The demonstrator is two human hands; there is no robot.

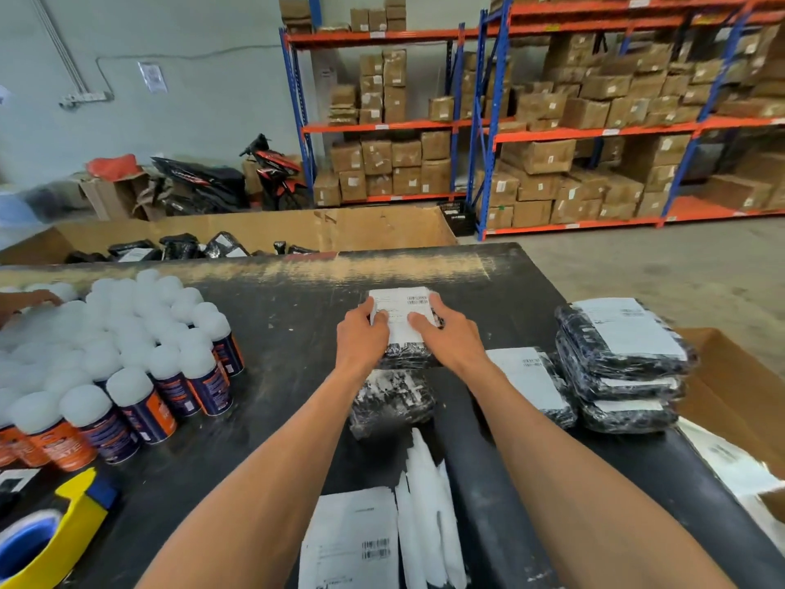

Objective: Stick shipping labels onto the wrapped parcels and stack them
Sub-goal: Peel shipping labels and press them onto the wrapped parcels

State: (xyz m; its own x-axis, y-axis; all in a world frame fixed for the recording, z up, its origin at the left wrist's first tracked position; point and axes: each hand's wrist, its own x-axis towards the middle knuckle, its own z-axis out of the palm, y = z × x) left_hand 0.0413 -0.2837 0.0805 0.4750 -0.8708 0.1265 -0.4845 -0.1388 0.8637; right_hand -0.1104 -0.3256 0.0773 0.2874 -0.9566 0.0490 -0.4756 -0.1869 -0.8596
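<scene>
Taking the parcel under the hands (403, 354) as the landmark, at the middle of the black table (272, 333), a crowd of white-capped spray cans (127, 359) is seen well to its left, with a yellow tape dispenser (63, 525) nearer the viewer at the table's corner. On the parcel itself a white shipping label (401, 314) is being pressed flat: the left hand (361, 333) is laid on the label's left edge with fingers spread and bearing down, clamped on nothing, and the right hand (446, 333) is laid likewise on its right edge. Just nearer the viewer than the parcel an unlabelled wrapped parcel (391, 401) is lying, and nearer still loose labels (352, 542) and peeled backing strips (429, 503) are found. To the right of the landmark a single labelled parcel (531, 384) lies flat, and beyond it a stack of labelled parcels (620, 367) stands beside a cardboard box (730, 401). A crease or a trapped bubble could be left in the label if the slack wrap shifts beneath uneven pressure, and the barcode might then be unreadable. The stack, soft and uneven, could slump toward the table edge once more parcels are added.
</scene>
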